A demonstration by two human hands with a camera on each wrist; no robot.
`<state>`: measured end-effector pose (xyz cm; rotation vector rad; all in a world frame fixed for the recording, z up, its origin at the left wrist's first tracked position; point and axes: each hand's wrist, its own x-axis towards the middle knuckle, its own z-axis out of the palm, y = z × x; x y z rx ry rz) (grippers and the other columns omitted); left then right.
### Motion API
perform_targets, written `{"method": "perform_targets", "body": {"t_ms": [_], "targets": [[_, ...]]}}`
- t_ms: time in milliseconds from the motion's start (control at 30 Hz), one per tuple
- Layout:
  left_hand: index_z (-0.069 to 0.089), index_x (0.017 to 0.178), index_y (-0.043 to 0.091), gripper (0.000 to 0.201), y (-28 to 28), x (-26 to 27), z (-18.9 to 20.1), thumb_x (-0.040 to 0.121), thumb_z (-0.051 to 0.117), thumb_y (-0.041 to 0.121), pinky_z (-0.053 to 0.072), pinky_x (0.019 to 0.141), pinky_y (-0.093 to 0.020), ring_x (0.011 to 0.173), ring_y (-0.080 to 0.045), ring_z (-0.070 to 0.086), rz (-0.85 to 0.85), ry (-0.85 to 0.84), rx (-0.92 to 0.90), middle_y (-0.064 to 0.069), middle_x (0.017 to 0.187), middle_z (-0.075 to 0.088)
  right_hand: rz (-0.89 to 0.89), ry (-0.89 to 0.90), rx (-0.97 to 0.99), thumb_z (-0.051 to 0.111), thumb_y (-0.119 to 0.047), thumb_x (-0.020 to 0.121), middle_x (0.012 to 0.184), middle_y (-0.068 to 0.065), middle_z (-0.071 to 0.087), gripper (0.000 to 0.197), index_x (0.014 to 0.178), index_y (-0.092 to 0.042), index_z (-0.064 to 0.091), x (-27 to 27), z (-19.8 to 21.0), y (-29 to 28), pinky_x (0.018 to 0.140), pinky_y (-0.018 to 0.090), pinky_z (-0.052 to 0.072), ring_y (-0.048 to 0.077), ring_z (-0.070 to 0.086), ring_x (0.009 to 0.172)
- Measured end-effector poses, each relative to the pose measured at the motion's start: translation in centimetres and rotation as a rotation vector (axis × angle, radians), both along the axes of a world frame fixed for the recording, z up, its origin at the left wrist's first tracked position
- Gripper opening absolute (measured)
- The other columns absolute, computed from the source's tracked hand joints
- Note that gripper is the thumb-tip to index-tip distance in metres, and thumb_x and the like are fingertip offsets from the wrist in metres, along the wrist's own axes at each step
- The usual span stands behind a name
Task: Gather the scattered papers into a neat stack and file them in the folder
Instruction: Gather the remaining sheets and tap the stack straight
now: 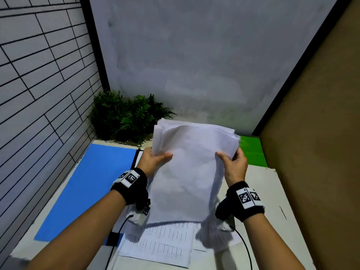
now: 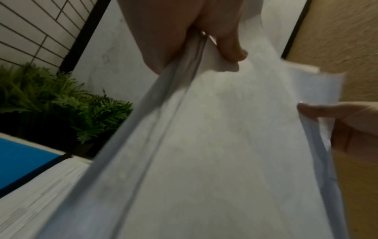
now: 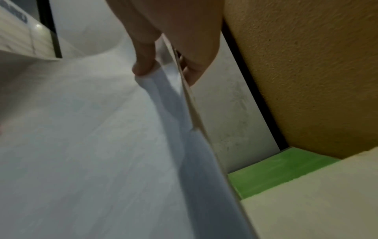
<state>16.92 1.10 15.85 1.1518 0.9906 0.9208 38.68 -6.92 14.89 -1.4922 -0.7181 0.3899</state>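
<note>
I hold a loose stack of white papers [image 1: 191,168] upright above the table, its sheets fanned at the top. My left hand [image 1: 155,158] grips the stack's left edge, thumb in front, fingers behind. My right hand [image 1: 232,162] grips its right edge the same way. In the left wrist view the stack [image 2: 214,145] fills the frame under my left hand [image 2: 204,48]; in the right wrist view my right hand [image 3: 163,64] pinches the paper edge [image 3: 174,113]. More printed sheets [image 1: 163,244] lie flat on the table below. The open blue folder [image 1: 87,188] lies at the left.
A green fern plant [image 1: 126,115] stands at the table's back left corner. A green pad [image 1: 251,151] lies at the back right beside a brown board wall [image 1: 311,133]. Black cables [image 1: 243,246] run from my wrists across the white table [image 1: 263,191].
</note>
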Motion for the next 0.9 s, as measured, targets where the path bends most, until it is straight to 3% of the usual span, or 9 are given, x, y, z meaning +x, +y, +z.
{"method": "perform_targets", "body": {"t_ms": [133, 200, 367, 500, 567, 633, 733, 800, 900], "targets": [[0.064, 0.083, 0.010, 0.037, 0.4, 0.2, -0.2, 0.057, 0.077, 0.034, 0.055, 0.055, -0.019, 0.057, -0.008, 0.065, -0.051, -0.049, 0.014, 0.006, 0.061, 0.071, 0.013, 0.098, 0.068, 0.059, 0.005, 0.081, 0.055, -0.018, 0.063, 0.012, 0.084, -0.006, 0.058, 0.3, 0.4, 0.4, 0.055, 0.017, 0.045, -0.010, 0.048, 0.047], [0.061, 0.099, 0.012, 0.048, 0.7, 0.0, -0.7, 0.075, 0.061, 0.052, 0.057, 0.071, -0.027, 0.071, -0.010, 0.066, -0.068, -0.037, -0.056, 0.003, 0.080, 0.069, 0.024, 0.164, 0.119, 0.052, 0.006, 0.086, 0.047, -0.021, 0.061, 0.010, 0.085, -0.002, 0.057, 0.2, 0.0, 0.7, 0.052, 0.011, 0.043, -0.010, 0.047, 0.047], [0.062, 0.104, 0.015, 0.035, 0.0, -0.2, -1.2, 0.096, 0.035, 0.037, 0.045, 0.090, -0.033, 0.099, -0.024, 0.061, 0.032, 0.030, -0.107, -0.006, 0.100, 0.066, -0.014, 0.186, 0.094, 0.042, 0.003, 0.092, 0.045, -0.020, 0.054, 0.021, 0.073, -0.003, 0.052, 0.0, -1.7, 0.7, 0.054, 0.009, 0.037, -0.009, 0.041, 0.046], [0.030, 0.138, 0.031, 0.045, -0.7, 0.0, -1.9, 0.095, 0.042, 0.028, 0.052, 0.084, -0.023, 0.103, -0.005, 0.061, -0.026, 0.032, 0.109, 0.001, 0.127, 0.056, -0.042, 0.253, 0.059, 0.043, -0.002, 0.093, 0.055, -0.015, 0.054, 0.031, 0.067, -0.014, 0.052, -0.1, -3.4, 0.2, 0.058, 0.007, 0.039, -0.009, 0.044, 0.048], [0.012, 0.133, 0.058, 0.065, -0.9, 0.0, -2.4, 0.091, 0.051, 0.027, 0.045, 0.099, -0.032, 0.118, -0.009, 0.052, -0.028, 0.039, 0.239, 0.019, 0.140, 0.040, -0.046, 0.280, 0.043, 0.042, -0.002, 0.093, 0.062, -0.009, 0.054, 0.032, 0.067, -0.017, 0.052, -0.3, -3.9, 0.1, 0.059, 0.004, 0.040, -0.011, 0.046, 0.048], [0.013, 0.125, 0.061, 0.070, -1.2, 0.2, -2.4, 0.089, 0.054, 0.016, 0.038, 0.103, -0.030, 0.120, -0.008, 0.045, 0.002, 0.086, 0.345, 0.036, 0.130, 0.030, -0.040, 0.309, 0.047, 0.042, -0.003, 0.094, 0.065, -0.009, 0.058, 0.029, 0.071, -0.015, 0.055, -0.6, -4.0, 0.0, 0.063, 0.007, 0.042, -0.012, 0.050, 0.051], [0.047, 0.106, 0.056, 0.045, -1.5, 0.5, -2.9, 0.086, 0.059, 0.018, 0.045, 0.102, -0.034, 0.110, -0.006, 0.052, 0.010, 0.154, 0.422, 0.006, 0.125, 0.049, -0.047, 0.323, 0.041, 0.042, -0.003, 0.094, 0.075, -0.003, 0.056, 0.018, 0.085, -0.007, 0.057, -0.6, -4.2, 0.1, 0.061, 0.004, 0.044, -0.013, 0.052, 0.053], [0.063, 0.089, 0.046, 0.017, -1.9, 0.3, -2.7, 0.079, 0.054, 0.056, 0.052, 0.088, -0.022, 0.095, 0.001, 0.058, -0.053, 0.137, 0.380, -0.008, 0.111, 0.054, -0.061, 0.328, 0.027, 0.042, -0.004, 0.094, 0.079, -0.001, 0.056, 0.015, 0.090, -0.005, 0.057, -0.4, -4.3, 0.1, 0.064, 0.004, 0.044, -0.012, 0.054, 0.057], [0.062, 0.076, 0.020, 0.051, -1.8, 0.4, -3.3, 0.073, 0.046, 0.068, 0.046, 0.071, -0.017, 0.074, 0.002, 0.054, -0.047, 0.143, 0.352, -0.001, 0.086, 0.052, -0.075, 0.349, 0.003, 0.044, -0.007, 0.094, 0.088, 0.003, 0.058, 0.015, 0.098, -0.004, 0.058, -0.3, -4.5, 0.0, 0.077, 0.015, 0.044, 0.002, 0.053, 0.072]]}}
